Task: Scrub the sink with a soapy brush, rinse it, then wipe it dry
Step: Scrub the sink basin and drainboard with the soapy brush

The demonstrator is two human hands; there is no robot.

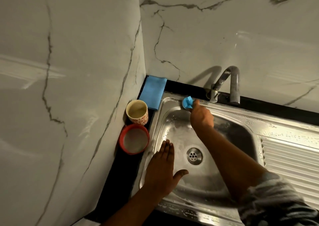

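Right hand (201, 116) curled round blue brush (187, 102), brush head on far rim of the steel sink (241, 112), just left of the tap (231, 80). Left hand (161, 170) flat, fingers straight, thumb out, at the sink's near-left edge. Suds film in basin. Folded blue cloth (152, 92) in far-left corner; cream cup (137, 111) and red cup (134, 138) left of sink.

The steel sink (172, 122) is wet and sudsy, its drain (194, 155) uncovered. A blue brush (187, 102) sits on its far rim. A folded blue cloth (152, 92) lies in the counter's (120, 174) far corner.
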